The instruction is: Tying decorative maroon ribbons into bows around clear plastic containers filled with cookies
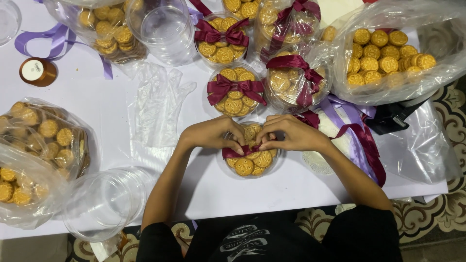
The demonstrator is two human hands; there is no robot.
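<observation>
At the centre of the frame, slightly low, a round clear tub of biscuits (250, 165) sits on the white table (87, 97), and both hands meet over its top. The left hand (213, 134) and the right hand (291, 134) each have fingertips pinched shut on a dark red ribbon (238, 152) lying across the lid; the exact hold under the fingers is hard to make out. The ribbon is glossy satin, the tub thin transparent plastic, the biscuits round, golden and embossed. Just above stand three finished tubs with tied bows (236, 90). A crumpled clear plastic glove (158, 104) lies left of the hands, an empty clear tub (104, 204) at lower left near the table edge. Bags of biscuits (388, 53) crowd the upper right and left, leaving bare table only around the forearms.
</observation>
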